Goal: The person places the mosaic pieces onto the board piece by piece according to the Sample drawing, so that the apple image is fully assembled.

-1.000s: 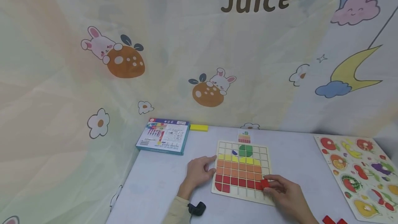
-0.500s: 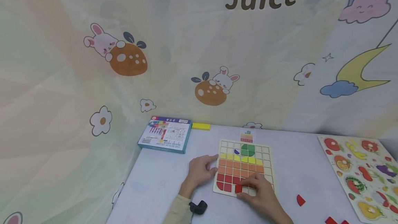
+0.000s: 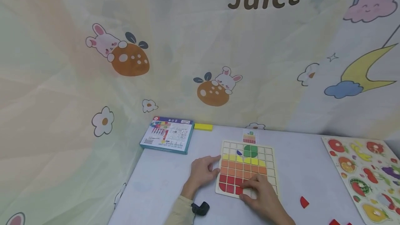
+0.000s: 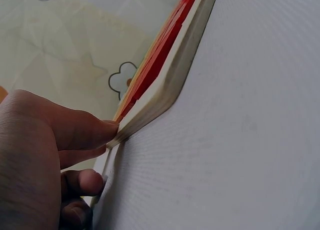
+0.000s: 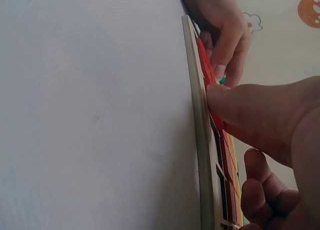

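A pale grid board [image 3: 270, 155] lies on the table, holding green, yellow, orange and red tiles plus a small blue piece. At its left edge rests my left hand [image 3: 203, 173], index finger stretched along the side and thumb against the rim; the left wrist view shows the thumb [image 4: 107, 132] on that rim. Over the lower part of the board, my right hand [image 3: 260, 197] pinches a red square tile [image 3: 239, 190] at the third cell of the bottom row. In the right wrist view the thumb [image 5: 240, 103] covers part of the red pieces.
A small pattern card [image 3: 250, 136] stands behind the board. A flat box [image 3: 168, 134] and a yellow block [image 3: 203, 127] are at the back left. A fruit board [image 3: 362, 173] lies at right, and a red quarter-round piece [image 3: 304, 202] sits nearer, with more red pieces at the bottom edge.
My right hand has moved left from the board's right side to the bottom row with the red square tile, which now lies lower, in its cell. The left hand stays at the edge.
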